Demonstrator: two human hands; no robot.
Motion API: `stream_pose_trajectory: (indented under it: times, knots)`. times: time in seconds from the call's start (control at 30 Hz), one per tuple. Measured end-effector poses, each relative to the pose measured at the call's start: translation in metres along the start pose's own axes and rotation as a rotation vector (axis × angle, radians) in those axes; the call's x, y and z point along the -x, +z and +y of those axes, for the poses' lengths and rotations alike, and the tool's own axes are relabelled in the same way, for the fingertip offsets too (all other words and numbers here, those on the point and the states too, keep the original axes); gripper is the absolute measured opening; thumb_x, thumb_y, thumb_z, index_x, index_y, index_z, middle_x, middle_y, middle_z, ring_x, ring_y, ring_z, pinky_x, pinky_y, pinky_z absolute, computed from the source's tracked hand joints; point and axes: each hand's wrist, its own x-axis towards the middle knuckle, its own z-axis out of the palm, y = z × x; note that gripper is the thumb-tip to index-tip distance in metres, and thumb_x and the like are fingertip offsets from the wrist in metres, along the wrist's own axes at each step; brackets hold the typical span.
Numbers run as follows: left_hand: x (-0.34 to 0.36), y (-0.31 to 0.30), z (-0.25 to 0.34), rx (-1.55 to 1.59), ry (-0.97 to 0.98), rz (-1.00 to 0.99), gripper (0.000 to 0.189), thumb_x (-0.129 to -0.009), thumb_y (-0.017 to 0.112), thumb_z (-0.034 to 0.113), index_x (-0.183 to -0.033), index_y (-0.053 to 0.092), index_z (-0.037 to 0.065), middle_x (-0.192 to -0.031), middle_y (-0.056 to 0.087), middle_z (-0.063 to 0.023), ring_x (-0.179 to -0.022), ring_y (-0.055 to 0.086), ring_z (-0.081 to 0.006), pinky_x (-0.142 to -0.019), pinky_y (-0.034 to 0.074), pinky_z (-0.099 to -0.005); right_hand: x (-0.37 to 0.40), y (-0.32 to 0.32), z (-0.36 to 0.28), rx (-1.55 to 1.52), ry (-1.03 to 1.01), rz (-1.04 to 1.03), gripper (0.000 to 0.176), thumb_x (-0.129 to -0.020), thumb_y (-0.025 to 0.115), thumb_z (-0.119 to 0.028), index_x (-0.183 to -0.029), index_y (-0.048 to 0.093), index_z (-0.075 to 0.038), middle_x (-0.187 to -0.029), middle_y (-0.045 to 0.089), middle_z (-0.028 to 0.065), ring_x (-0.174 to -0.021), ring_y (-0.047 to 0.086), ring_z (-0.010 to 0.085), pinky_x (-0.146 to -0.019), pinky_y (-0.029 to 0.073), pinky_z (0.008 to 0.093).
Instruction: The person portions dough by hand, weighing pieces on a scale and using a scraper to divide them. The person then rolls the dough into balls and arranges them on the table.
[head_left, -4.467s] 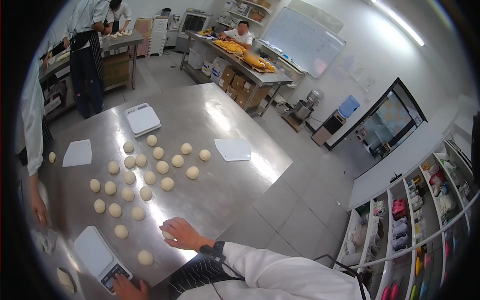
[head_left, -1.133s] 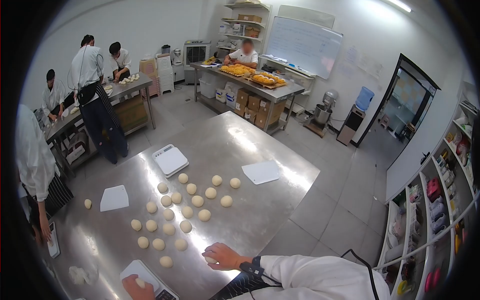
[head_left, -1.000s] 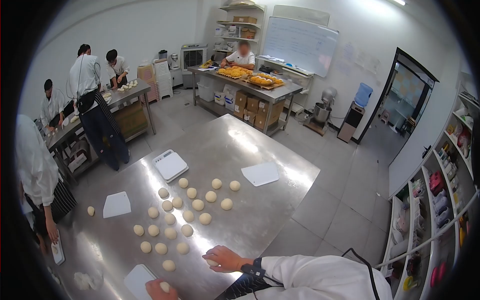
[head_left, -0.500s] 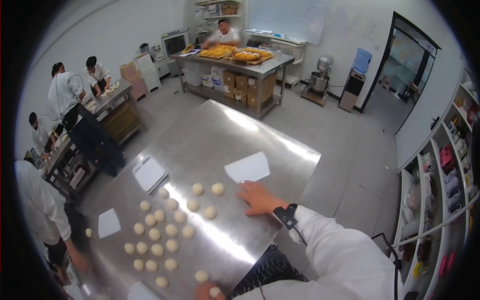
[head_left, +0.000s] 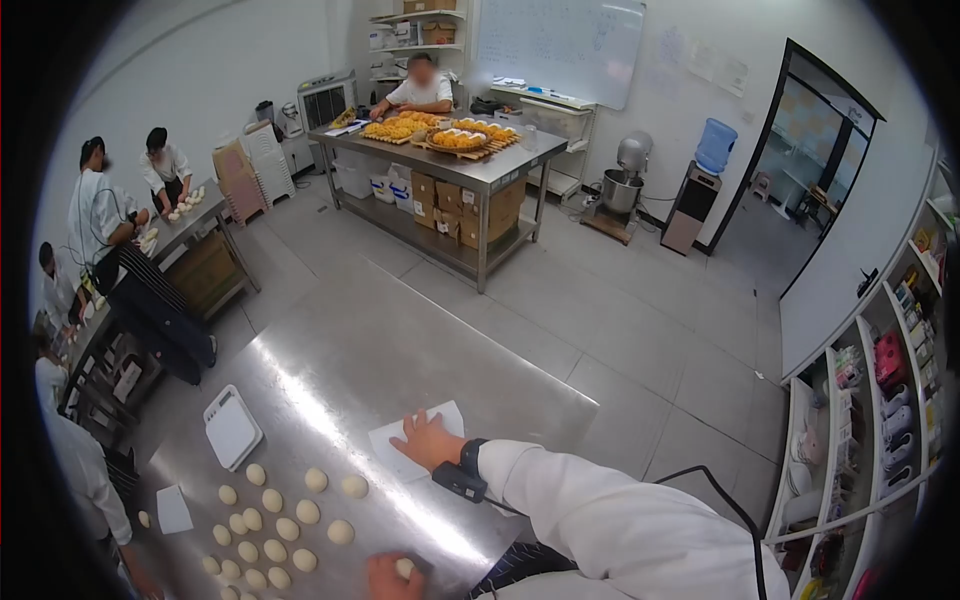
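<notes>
At the near side of the steel table (head_left: 420, 340), low in the view, your left hand (head_left: 388, 578) is curled around a dough ball (head_left: 404, 568), part of which shows at the hand's right edge. The hand is somewhat blurred, so you cannot tell how each finger sits on the dough. Farther forward on the same table, your right hand (head_left: 428, 442) is palm down over a white scraper (head_left: 385, 445), its fingers spread and not closed; whether they press on the scraper or merely rest there, you cannot tell. Around that wrist you have a black device (head_left: 460, 474), with a white sleeve (head_left: 590, 495) behind it.

To the left of both your hands, a loose group of pale, round dough balls (head_left: 308, 512) sits on the steel, a few of them touching or nearly so, the lowest cut off by the edge of the view. Just beyond them lies a white scale (head_left: 233, 428), and a second scraper (head_left: 174, 510) lies left of the group, with a lone ball (head_left: 144, 519) just beside it. At the left edge stands a co-worker (head_left: 88, 465), one arm lowered beside your table. Beyond your table, another person (head_left: 420, 92) is behind a far table (head_left: 525, 152) bearing yellow food (head_left: 398, 128)
</notes>
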Motion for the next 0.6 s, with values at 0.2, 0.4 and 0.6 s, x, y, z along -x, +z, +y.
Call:
stream_pose_trajectory:
  times: [0.2, 0.4, 0.6]
  knots:
    - [-0.03, 0.019, 0.008, 0.003, 0.093, -0.002, 0.038, -0.074, 0.066, 0.019, -0.107, 0.059, 0.002, -0.102, 0.056, -0.0238, -0.099, 0.05, -0.042, -0.089, 0.042, -0.047, 0.029, -0.032, 0.003, -0.172, -0.032, -0.062, 0.056, -0.079, 0.06, -0.016, -0.133, 0.049, -0.01, -0.134, 0.04, 0.0346, -0.116, 0.046, 0.0561, -0.086, 0.043, 0.0671]
    - [-0.046, 0.055, -0.026, -0.036, 0.103, 0.064, 0.038, -0.073, 0.066, 0.018, -0.107, 0.06, 0.003, -0.104, 0.055, -0.0243, -0.098, 0.05, -0.042, -0.088, 0.043, -0.0473, 0.022, -0.031, 0.023, -0.311, -0.179, -0.359, 0.059, -0.062, 0.067, -0.018, -0.119, 0.058, -0.003, -0.105, 0.064, 0.0202, -0.101, 0.062, 0.0349, -0.083, 0.051, 0.0424]
    - [-0.046, 0.071, -0.031, -0.254, 0.175, 0.155, 0.048, -0.062, 0.074, 0.018, -0.105, 0.058, 0.003, -0.099, 0.054, -0.0187, -0.095, 0.052, -0.0377, -0.083, 0.044, -0.0454, 0.046, -0.04, 0.033, -0.424, -0.197, -0.043, 0.033, -0.072, 0.059, -0.013, -0.103, 0.066, -0.005, -0.095, 0.067, 0.0188, -0.093, 0.064, 0.0364, -0.078, 0.05, 0.0424]
